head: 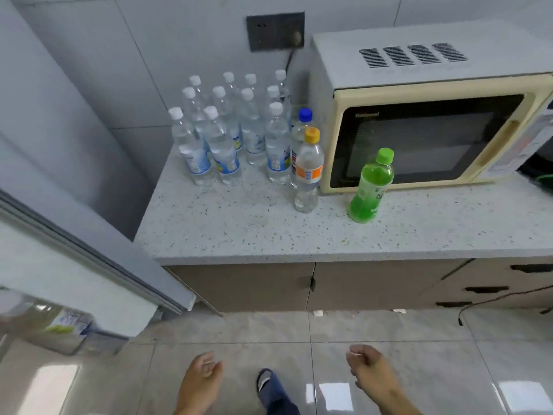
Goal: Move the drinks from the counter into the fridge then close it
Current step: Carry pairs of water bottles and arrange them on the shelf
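While both hands hang empty with fingers loosely spread, a green bottle waits on the bench before the microwave, nearest for picking.

Speckled stone counter — clear plastic bottles, glossy floor tiles.

We look down and forward from head height, standing near the worktop, which fills twelve o'clock; floor lies at six
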{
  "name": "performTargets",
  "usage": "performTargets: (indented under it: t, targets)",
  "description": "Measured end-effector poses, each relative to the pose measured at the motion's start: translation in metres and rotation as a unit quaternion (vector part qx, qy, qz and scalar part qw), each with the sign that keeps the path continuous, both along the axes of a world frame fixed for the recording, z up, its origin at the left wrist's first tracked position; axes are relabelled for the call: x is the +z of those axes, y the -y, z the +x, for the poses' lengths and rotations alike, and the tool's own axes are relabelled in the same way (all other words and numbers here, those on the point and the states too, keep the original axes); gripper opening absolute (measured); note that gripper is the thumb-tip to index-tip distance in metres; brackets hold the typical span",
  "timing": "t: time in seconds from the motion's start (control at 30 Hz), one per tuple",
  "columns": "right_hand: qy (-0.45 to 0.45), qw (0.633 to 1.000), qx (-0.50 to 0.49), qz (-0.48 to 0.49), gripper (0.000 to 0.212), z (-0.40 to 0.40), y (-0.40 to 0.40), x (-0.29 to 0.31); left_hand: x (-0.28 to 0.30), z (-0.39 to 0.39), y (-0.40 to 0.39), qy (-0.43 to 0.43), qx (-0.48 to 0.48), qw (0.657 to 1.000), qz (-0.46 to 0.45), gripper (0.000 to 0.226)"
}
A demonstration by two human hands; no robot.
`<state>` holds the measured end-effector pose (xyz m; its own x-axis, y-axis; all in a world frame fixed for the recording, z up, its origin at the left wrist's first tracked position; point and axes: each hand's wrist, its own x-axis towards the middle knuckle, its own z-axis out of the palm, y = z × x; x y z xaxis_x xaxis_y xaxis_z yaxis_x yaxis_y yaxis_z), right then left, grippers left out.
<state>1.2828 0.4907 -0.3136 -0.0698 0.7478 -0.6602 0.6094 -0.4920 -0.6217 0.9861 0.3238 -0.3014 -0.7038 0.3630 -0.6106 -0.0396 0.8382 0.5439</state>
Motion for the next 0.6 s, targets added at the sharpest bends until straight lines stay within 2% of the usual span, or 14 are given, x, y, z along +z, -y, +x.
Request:
performTargets:
  t: [0.2,0.3,0.4,0.5,0.6]
  targets:
    - [-0.072,0.981,0.103,0.148,0.015,-0.12,-0.074,0.075,0.055,-0.03,-0.096,-0.041,0.009,0.984,0.173,0.018]
    - [-0.13,0.949,0.145,0.249,0.021,-0.178,-0.115,0.122,0.092,-0.053,-0.159,-0.064,0.016,0.963,0.26,0.023]
    - [-0.156,0.904,0.17,0.36,0.032,-0.229,-0.156,0.174,0.132,-0.074,-0.218,-0.092,0.063,0.935,0.337,0.024]
    - [-0.153,0.857,0.187,0.455,0.037,-0.271,-0.198,0.223,0.171,-0.098,-0.269,-0.137,0.074,0.918,0.364,0.028]
    - [-0.13,0.819,0.219,0.513,0.038,-0.302,-0.242,0.262,0.204,-0.127,-0.311,-0.202,0.042,0.918,0.34,0.042]
